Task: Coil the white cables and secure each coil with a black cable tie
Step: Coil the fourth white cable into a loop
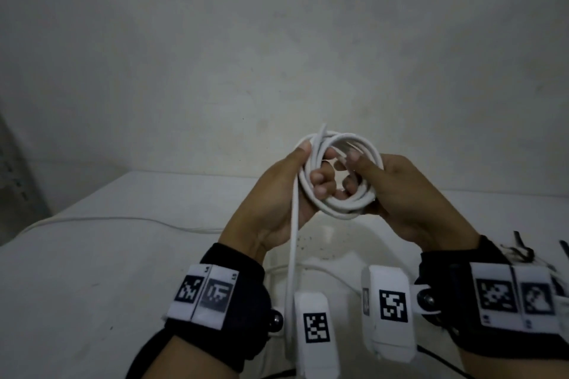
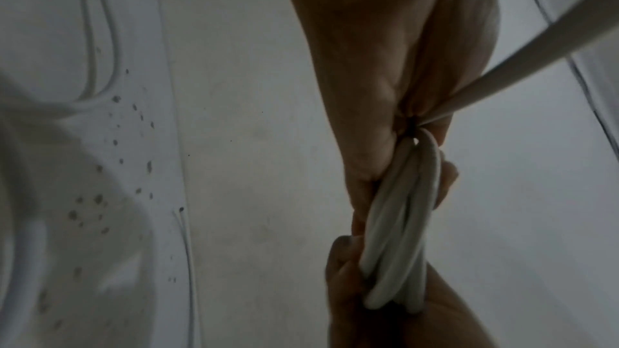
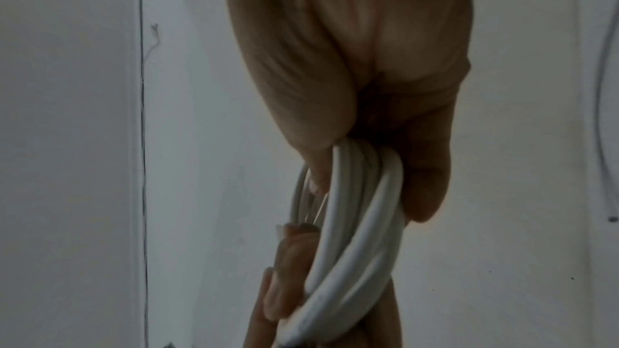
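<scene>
**A:** What fills the scene?

**B:** A dull, blotchy white wall (image 1: 277, 40) stands behind a smooth white table (image 1: 92, 271) speckled with small dark spots. A thin white cord (image 1: 107, 219) lies slack across the table's far left.

**A:** Where are the hands?

**B:** Both are raised above the table, palms facing the wearer. Each wrist wears a black fabric band with white square-patterned tags.

**A:** And the cable?

**B:** A white cable coil (image 1: 338, 175), round, smooth and rubbery, several loops thick, is held between the hands in the air. The left hand (image 1: 277, 194) curls its fingers through the ring's left side, thumb pressed on the outside. The right hand (image 1: 400, 194) grips the right side, fingertips hooked inside. One straight loose tail (image 1: 292, 240) drops from the left grip toward the table.

**A:** Any ties?

**B:** Thin black strips (image 1: 520, 244) lie at the table's right edge, behind the right wrist; too small to make out.
</scene>
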